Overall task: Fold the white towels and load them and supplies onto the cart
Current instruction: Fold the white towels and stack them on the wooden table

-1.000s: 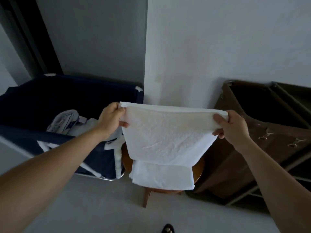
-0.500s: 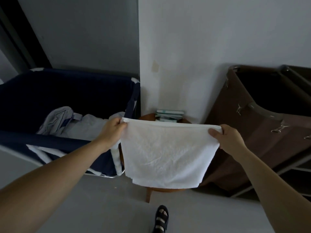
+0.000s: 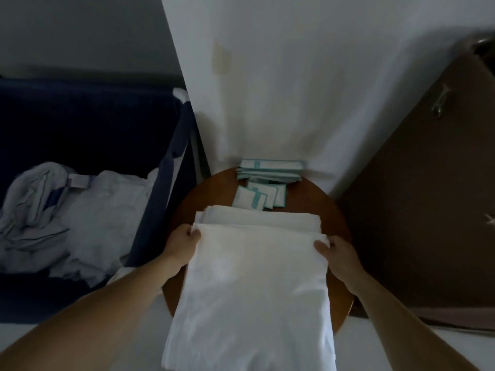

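**Desk:** What had changed from the shot half a second before?

**Photographer:** The white towel (image 3: 254, 290) had been stretched in the air between the hands. It was now down on the round wooden worktop (image 3: 330, 210). Its far edge lay over the folded towels (image 3: 257, 216) and its near end hung off the front rim.

**Desk:** How many of each thing?

**Photographer:** One towel was in hand. The folded pile beneath it showed at least two layers, the full count hidden. Teal-and-white packets (image 3: 267, 170) lay in two groups at the back of the worktop: a stack against the wall (image 3: 294, 76) and a looser cluster just in front of it. They overlapped too much to number. One blue hamper (image 3: 166, 183) holding crumpled linen (image 3: 80, 215) stood on the left, and one brown cart (image 3: 415, 210) on the right.

**Desk:** And the hands?

**Photographer:** Both bare arms reached forward. The left hand (image 3: 184, 243) gripped the towel's far left corner, fingers curled round it. The right hand (image 3: 338, 254) gripped the far right corner
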